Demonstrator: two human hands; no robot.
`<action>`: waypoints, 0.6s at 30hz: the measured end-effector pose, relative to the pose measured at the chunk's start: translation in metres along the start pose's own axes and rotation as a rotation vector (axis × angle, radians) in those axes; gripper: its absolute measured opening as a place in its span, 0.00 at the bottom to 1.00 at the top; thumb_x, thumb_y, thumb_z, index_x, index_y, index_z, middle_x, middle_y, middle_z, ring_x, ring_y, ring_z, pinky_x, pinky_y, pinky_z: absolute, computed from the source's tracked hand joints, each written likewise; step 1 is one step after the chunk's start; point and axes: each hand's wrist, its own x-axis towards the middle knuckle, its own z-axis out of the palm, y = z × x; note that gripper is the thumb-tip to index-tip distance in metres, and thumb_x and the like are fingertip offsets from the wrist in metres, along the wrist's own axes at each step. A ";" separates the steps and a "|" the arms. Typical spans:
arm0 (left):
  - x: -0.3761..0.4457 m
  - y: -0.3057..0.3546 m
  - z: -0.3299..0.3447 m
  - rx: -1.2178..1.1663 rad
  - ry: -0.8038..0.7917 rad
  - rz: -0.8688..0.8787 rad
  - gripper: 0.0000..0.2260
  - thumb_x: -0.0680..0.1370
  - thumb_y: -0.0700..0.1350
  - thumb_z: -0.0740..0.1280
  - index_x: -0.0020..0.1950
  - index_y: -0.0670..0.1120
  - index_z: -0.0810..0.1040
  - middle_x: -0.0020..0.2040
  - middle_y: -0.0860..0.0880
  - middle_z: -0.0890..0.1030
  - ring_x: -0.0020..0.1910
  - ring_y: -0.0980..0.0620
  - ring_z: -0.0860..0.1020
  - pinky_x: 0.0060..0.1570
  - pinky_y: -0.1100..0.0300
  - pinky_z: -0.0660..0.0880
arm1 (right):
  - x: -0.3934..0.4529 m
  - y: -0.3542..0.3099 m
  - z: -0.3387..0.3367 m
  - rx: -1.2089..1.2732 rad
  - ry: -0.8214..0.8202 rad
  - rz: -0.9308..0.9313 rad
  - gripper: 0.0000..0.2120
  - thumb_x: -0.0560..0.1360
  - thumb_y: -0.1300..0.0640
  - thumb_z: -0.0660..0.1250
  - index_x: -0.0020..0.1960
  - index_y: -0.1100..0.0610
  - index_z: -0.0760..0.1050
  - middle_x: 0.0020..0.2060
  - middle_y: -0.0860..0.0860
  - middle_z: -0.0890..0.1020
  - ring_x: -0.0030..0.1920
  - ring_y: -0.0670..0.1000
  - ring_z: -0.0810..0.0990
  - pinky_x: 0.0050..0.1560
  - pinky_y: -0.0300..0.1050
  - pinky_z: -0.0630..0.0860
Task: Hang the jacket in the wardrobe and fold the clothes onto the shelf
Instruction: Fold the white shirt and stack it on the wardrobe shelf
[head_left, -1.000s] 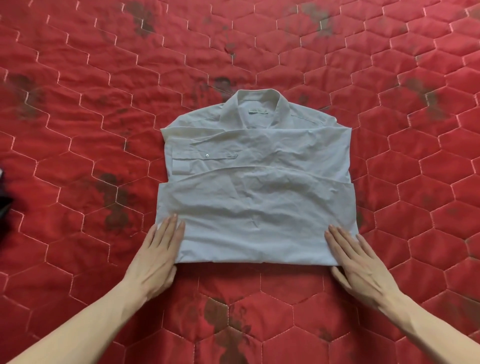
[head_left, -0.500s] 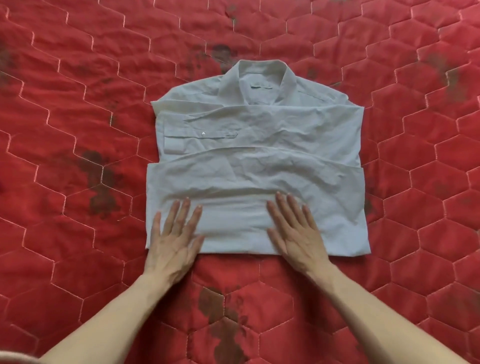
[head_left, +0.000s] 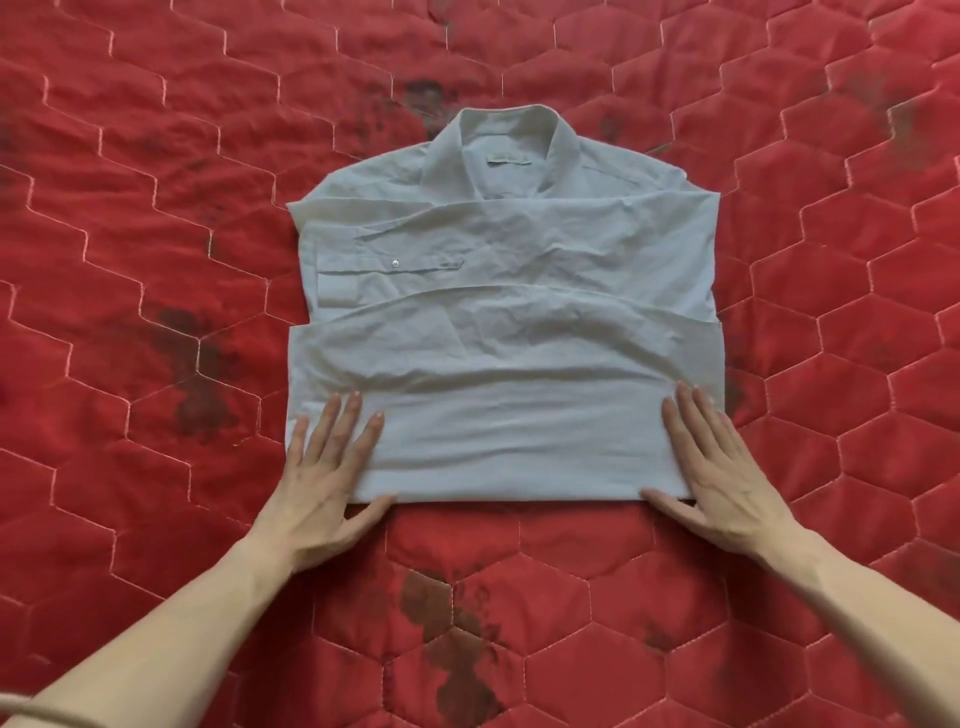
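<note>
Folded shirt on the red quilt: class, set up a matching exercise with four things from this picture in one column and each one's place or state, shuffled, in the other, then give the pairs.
Things:
1. left hand
2. right hand
3. collar
4. cuff button

Places or states:
A. at the far end of the shirt
B. flat on the shirt's near right corner
C. on the sleeve folded across the chest
D. flat on the shirt's near left corner

Pairs: 1-D, 2-B, 3-A, 4-C
</note>
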 end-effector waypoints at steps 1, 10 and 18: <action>-0.002 -0.002 -0.004 0.043 -0.034 0.046 0.43 0.78 0.64 0.62 0.85 0.45 0.51 0.86 0.41 0.45 0.84 0.38 0.43 0.78 0.30 0.48 | -0.005 0.002 -0.003 -0.031 -0.013 -0.036 0.51 0.76 0.27 0.58 0.85 0.61 0.48 0.85 0.59 0.47 0.85 0.58 0.45 0.83 0.54 0.45; 0.001 -0.004 -0.009 0.252 -0.057 0.017 0.54 0.55 0.23 0.61 0.83 0.40 0.59 0.84 0.38 0.56 0.82 0.35 0.53 0.72 0.29 0.65 | -0.031 0.004 -0.009 -0.134 0.098 -0.021 0.30 0.79 0.57 0.52 0.80 0.62 0.65 0.80 0.59 0.65 0.78 0.59 0.68 0.76 0.60 0.64; -0.022 -0.001 -0.042 0.173 -0.143 -0.061 0.56 0.46 0.23 0.68 0.76 0.42 0.73 0.77 0.40 0.71 0.75 0.38 0.72 0.67 0.37 0.74 | -0.031 -0.004 -0.029 -0.090 0.123 0.000 0.25 0.71 0.69 0.55 0.65 0.60 0.77 0.63 0.61 0.83 0.61 0.60 0.85 0.75 0.52 0.61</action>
